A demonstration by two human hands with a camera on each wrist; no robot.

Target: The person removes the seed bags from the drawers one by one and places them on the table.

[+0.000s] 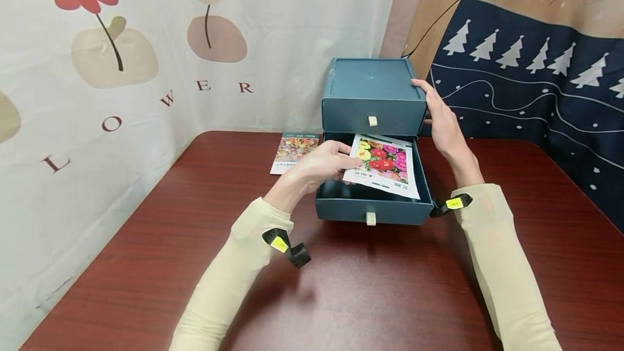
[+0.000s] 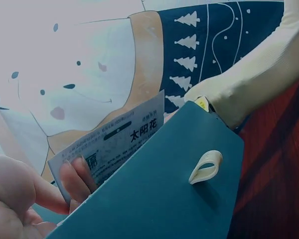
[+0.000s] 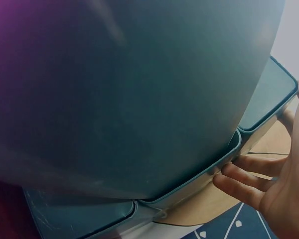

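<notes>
My left hand (image 1: pixel 327 162) pinches a flower seed packet (image 1: pixel 385 164) by its left edge, fingers behind and thumb in front. The packet, printed with red, pink and yellow blooms, is tilted over the pulled-out lower drawer (image 1: pixel 372 211) of a blue-green two-drawer box (image 1: pixel 372 80). In the left wrist view, the packet's printed back (image 2: pixel 122 137) rises above the drawer front (image 2: pixel 189 164) with its cream pull loop. My right hand (image 1: pixel 444 126) rests against the box's right side, one finger at the top edge; the right wrist view shows its fingers (image 3: pixel 244 186) fairly straight along the side.
A second seed packet (image 1: pixel 294 153) lies on the red-brown table (image 1: pixel 195 232) left of the box. The upper drawer (image 1: pixel 351 115) is closed. Behind the table hang a white flower-print curtain (image 1: pixel 283 31) and a dark tree-print cloth (image 1: pixel 526 91).
</notes>
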